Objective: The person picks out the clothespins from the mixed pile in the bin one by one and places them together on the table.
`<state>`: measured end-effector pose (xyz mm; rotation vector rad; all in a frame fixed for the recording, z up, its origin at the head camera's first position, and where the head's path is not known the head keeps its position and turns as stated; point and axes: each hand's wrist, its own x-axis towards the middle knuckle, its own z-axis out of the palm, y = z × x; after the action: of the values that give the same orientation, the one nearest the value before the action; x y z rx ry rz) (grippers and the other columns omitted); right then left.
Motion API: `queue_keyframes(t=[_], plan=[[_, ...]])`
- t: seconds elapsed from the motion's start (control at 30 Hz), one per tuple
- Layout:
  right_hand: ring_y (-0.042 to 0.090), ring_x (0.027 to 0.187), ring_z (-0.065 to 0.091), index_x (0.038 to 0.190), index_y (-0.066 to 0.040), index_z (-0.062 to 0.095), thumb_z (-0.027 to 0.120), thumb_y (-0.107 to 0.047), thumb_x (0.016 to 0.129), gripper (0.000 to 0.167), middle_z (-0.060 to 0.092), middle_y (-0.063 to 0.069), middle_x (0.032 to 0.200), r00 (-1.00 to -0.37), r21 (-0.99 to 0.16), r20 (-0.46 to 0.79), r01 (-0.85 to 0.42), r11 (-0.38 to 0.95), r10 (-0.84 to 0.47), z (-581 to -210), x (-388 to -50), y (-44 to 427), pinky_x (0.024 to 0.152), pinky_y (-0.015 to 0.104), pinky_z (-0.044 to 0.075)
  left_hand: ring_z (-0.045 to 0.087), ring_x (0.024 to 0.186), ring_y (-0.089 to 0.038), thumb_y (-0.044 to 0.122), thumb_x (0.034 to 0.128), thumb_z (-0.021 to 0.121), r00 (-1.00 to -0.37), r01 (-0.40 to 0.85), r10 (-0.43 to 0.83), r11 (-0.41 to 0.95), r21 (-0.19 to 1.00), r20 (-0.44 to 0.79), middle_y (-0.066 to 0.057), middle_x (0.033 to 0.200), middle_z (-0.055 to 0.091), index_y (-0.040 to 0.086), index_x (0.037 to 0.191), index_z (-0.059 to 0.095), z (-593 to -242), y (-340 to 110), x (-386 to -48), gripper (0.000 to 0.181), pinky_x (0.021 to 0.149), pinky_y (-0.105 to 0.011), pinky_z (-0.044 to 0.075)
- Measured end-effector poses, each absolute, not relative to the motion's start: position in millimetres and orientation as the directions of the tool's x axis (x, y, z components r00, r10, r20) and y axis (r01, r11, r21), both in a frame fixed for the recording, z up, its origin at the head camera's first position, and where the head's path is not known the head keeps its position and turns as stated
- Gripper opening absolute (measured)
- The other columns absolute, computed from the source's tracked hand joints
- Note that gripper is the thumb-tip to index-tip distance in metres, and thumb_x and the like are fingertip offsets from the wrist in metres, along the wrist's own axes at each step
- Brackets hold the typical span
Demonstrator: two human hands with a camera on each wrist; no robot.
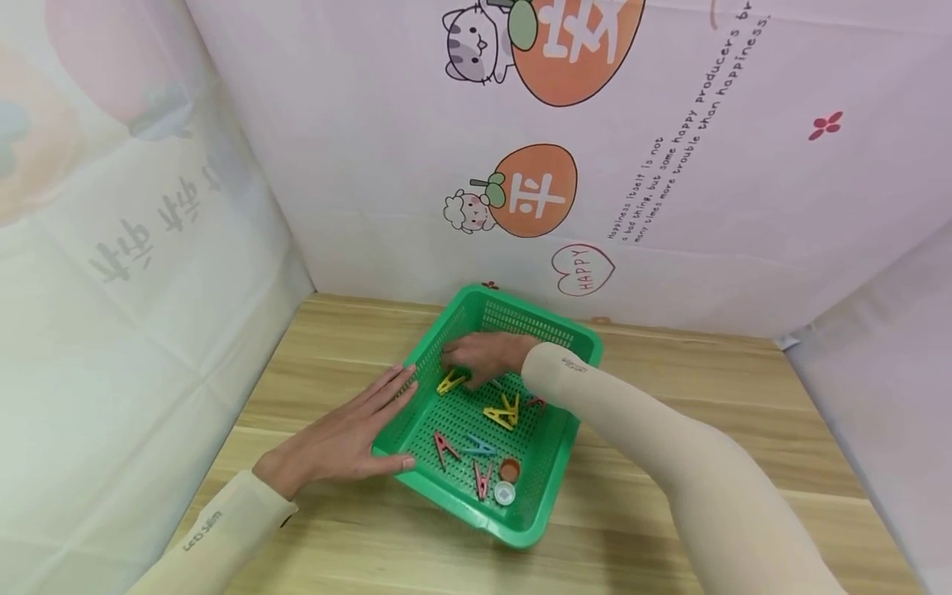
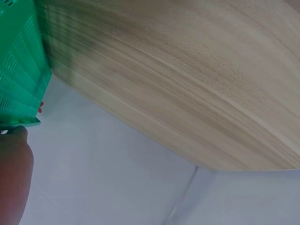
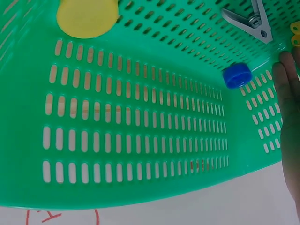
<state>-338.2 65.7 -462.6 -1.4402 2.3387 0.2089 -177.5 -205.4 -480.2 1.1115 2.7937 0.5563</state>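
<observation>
My left hand (image 1: 349,434) rests on the left side of a green perforated basket (image 1: 554,487), fingers straight along the rim and thumb on the near corner. Inside the basket, my right hand (image 1: 487,354) reaches down at the far left. Beside its fingers lies a yellow clothespin (image 1: 449,383); the fingertips look near it, and the thumb is hidden in the right wrist view. More yellow clothespins (image 1: 502,413) lie mid-basket. A grey clothespin (image 3: 253,21), a blue bottle cap (image 3: 237,75) and a yellow round piece (image 3: 87,18) show in the right wrist view.
Toward the basket's near end lie red clothespins (image 1: 445,449), a blue clothespin (image 1: 479,446), a brown cap (image 1: 510,469) and a white cap (image 1: 504,493). The basket stands on a wooden table (image 1: 669,380), close to a printed cloth wall (image 1: 387,207).
</observation>
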Motion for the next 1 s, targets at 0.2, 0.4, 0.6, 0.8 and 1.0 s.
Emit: queue_keyframes(t=[0.2,0.4,0.6,0.8,1.0], plan=[[0.018,0.12,0.069,0.131,-0.016,0.075,0.078,-0.03,0.104,0.031,0.067,0.003,0.141,-0.393,-0.008,-0.404,-0.901,0.433,-0.826,-468,-334,62,0.1,0.033,0.061,0.008,0.172,-0.034,0.068,0.1013,0.063,-0.733,0.65,0.678,0.672,0.355,0.059,-0.008,0.186,0.007,0.005,0.174,0.023,-479,-205,-177,0.104,0.131,-0.058,0.035],[0.016,0.112,0.069,0.128,-0.016,0.075,0.078,-0.028,0.104,0.027,0.069,0.002,0.134,-0.372,0.028,-0.412,-0.918,0.396,-0.832,-475,-331,61,0.093,0.03,0.06,0.008,0.172,-0.034,0.068,0.101,0.064,-0.733,0.648,0.678,0.674,0.354,0.052,-0.008,0.186,0.007,0.005,0.173,0.024,-478,-205,-177,0.104,0.131,-0.058,0.035],[0.019,0.119,0.07,0.131,-0.015,0.075,0.078,-0.026,0.104,0.03,0.069,0.003,0.139,-0.405,-0.019,-0.411,-0.892,0.452,-0.817,-467,-329,64,0.098,0.033,0.061,0.008,0.172,-0.035,0.068,0.1012,0.063,-0.731,0.65,0.68,0.67,0.358,0.055,-0.009,0.186,0.007,0.005,0.173,0.023,-479,-204,-177,0.104,0.131,-0.059,0.035],[0.019,0.119,0.07,0.133,-0.013,0.073,0.076,-0.024,0.104,0.031,0.067,0.004,0.141,-0.446,-0.083,-0.409,-0.851,0.519,-0.796,-450,-332,76,0.098,0.035,0.062,0.008,0.172,-0.035,0.068,0.1011,0.063,-0.732,0.647,0.679,0.67,0.363,0.052,-0.007,0.186,0.006,0.005,0.174,0.022,-480,-204,-178,0.105,0.131,-0.058,0.035],[0.016,0.11,0.067,0.128,-0.013,0.072,0.077,-0.023,0.102,0.028,0.068,0.002,0.131,-0.484,-0.133,-0.37,-0.817,0.56,-0.793,-437,-333,96,0.095,0.037,0.061,0.007,0.172,-0.033,0.068,0.1008,0.064,-0.739,0.638,0.672,0.674,0.372,0.049,-0.005,0.186,0.004,0.006,0.174,0.022,-480,-204,-177,0.105,0.131,-0.058,0.035]])
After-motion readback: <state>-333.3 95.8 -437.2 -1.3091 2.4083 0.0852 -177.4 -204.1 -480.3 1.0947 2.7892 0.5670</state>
